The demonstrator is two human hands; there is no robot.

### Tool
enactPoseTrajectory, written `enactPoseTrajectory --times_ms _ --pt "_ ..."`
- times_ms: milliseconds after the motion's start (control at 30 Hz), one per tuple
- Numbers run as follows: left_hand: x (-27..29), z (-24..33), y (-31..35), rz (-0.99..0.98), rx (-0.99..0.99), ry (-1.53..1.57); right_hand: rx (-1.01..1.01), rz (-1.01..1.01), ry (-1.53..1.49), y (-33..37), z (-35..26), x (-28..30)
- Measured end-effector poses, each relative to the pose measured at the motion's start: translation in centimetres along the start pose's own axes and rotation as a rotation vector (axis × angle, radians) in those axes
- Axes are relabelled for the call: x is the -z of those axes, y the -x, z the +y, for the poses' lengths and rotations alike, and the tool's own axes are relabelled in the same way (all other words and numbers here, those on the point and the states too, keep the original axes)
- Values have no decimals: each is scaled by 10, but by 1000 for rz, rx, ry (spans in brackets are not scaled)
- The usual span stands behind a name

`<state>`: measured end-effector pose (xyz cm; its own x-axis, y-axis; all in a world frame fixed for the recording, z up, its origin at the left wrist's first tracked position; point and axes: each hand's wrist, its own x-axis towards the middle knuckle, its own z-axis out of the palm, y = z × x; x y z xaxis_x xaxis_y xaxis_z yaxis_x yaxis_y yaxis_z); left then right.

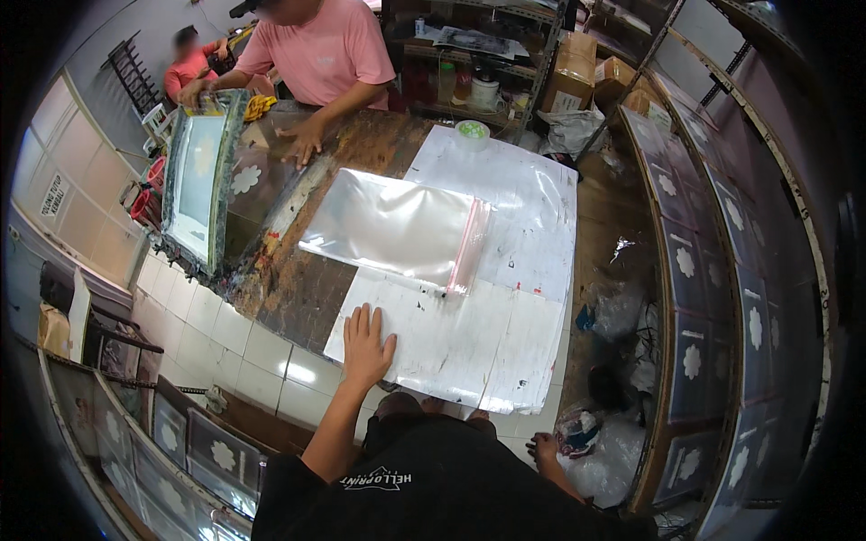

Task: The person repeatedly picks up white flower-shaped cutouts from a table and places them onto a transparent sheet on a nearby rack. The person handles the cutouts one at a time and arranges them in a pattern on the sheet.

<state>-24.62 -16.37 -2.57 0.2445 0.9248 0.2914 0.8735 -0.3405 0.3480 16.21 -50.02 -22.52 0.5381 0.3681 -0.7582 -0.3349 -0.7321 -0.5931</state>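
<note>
My left hand (pixel 365 346) rests on the near left edge of the white sheet (pixel 433 341) that covers this end of the table. Its fingers are stretched out, and nothing is in it. My right hand (pixel 543 447) hangs low beside my body, to the right of the table's near edge. Its fingers look loosely apart and hold nothing that I can see. Beyond my left hand lies a clear plastic zip bag (pixel 388 225), flat, with a pink-red strip along its right end. A roll of tape (pixel 472 132) sits at the sheet's far edge.
Across the table a co-worker in a pink shirt (pixel 320 45) touches a screen-printing frame (pixel 192 180), tilted up at the left. Another person (pixel 187 68) is behind. Racks holding flower-printed clear sheets (pixel 684 261) stand right and lower left (pixel 221 455). Plastic bags (pixel 600 464) lie near my right hand.
</note>
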Motion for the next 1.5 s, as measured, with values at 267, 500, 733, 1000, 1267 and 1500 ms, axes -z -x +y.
enactPoseTrajectory --times_ms 267,500,733,1000,1267,1500 --pt "1 5 -5 -3 48 62 40 1 -46 -17 -42 -3" --pt "2 2 -1 57 69 150 8 -69 47 -18 -22 -7" --pt "51 27 -40 345 -57 58 10 -11 66 2 -12 3" --pt "-13 -5 -75 -95 -76 -33 -3 33 31 33 -6 5" --pt "-7 66 -32 -28 -495 111 180 162 -411 70 -42 6" --pt "7 191 -10 -235 -938 380 509 -502 -388 187 -227 -3"
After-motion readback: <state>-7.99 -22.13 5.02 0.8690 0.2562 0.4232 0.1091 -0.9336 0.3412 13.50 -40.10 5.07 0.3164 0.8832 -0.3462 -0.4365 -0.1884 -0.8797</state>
